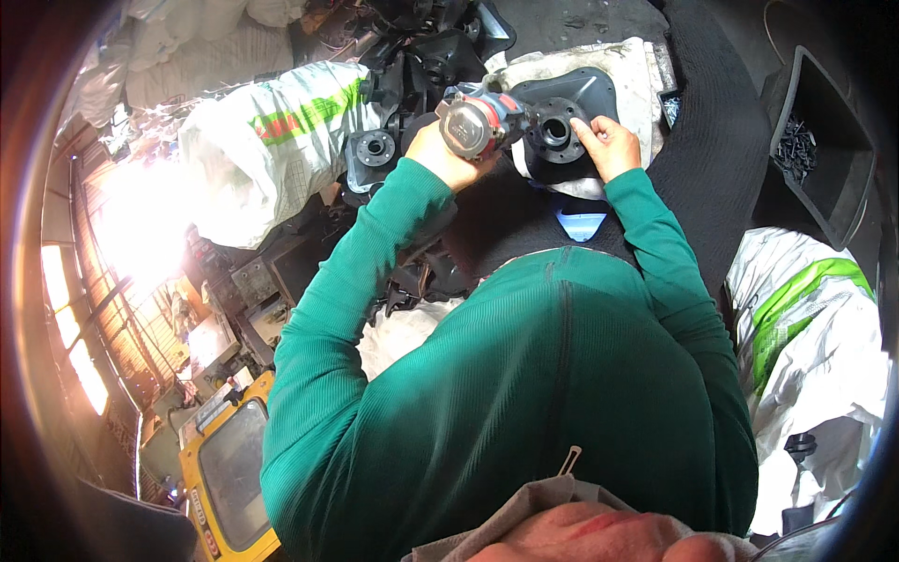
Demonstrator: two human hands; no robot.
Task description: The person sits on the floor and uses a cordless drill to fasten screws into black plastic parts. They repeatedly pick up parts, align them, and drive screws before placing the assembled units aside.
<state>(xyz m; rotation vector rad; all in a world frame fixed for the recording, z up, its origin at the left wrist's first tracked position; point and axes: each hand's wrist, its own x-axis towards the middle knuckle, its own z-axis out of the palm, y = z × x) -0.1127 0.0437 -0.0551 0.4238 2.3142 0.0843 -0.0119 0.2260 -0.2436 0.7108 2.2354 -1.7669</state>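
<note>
My left hand (448,155) is wrapped round a red and dark grey cordless drill (471,126). The drill points right, its front end close to a black plastic part (552,145). That part has a square flared base and a round flange with small holes about a central opening, and lies on a white cloth (640,75). My right hand (611,148) reaches to the flange's right side, thumb and forefinger pinched together at its rim. Whatever sits between those fingertips is too small to make out. A blue triangular piece (581,223) shows at the near table edge, below the part.
A black bin (847,173) of small dark screws (796,150) stands right of the black-covered table (716,140). Similar black parts (426,61) are heaped at the far left, beside a white and green sack (253,150). Another sack (796,300) lies at the right.
</note>
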